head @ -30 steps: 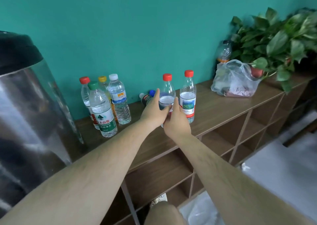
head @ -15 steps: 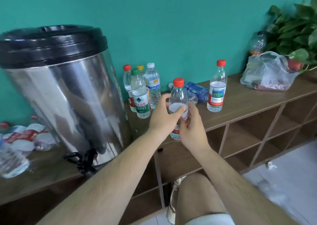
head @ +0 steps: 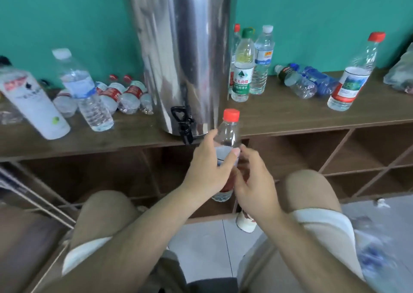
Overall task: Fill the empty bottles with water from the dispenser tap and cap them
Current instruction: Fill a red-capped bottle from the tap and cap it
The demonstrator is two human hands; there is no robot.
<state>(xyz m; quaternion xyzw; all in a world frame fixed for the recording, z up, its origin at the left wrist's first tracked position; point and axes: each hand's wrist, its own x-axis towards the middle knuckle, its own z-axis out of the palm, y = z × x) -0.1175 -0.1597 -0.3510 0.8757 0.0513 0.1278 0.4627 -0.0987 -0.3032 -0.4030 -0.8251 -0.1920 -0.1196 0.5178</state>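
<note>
My left grip (head: 207, 169) is wrapped around the bottle (head: 228, 136), in the middle of the frame. My thumb lies across its front and my fingers curl around its far side. The bottle stands straight up in the air, in front of the surface (head: 279, 118) and not on it. Its red cap (head: 231, 115) is on top.

My right grip (head: 254, 185) is just beside the bottle, lower down and to the right. Its fingers are bent a little. I cannot tell if they hold the bottle or only come close.

The big shiny dispenser (head: 185, 57) stands on the surface in the upper middle of the frame. Its black tap (head: 183, 122) sticks out at the bottom, just up and left of the bottle, and the two do not touch.

Right of the dispenser stand a green-cap bottle (head: 242, 69) and a white-cap bottle (head: 263, 62), side by side. Further right, two bottles lie flat (head: 295, 81). A tall red-cap bottle (head: 353, 75) stands near the right edge.

On the left of the frame a clear bottle with a white cap (head: 82, 91) stands up, and small bottles with red labels (head: 125, 93) lie in a heap behind it. A white tube (head: 33, 104) is at the far left.

My knees show at the bottom of the frame, and my arms reach out between them.
</note>
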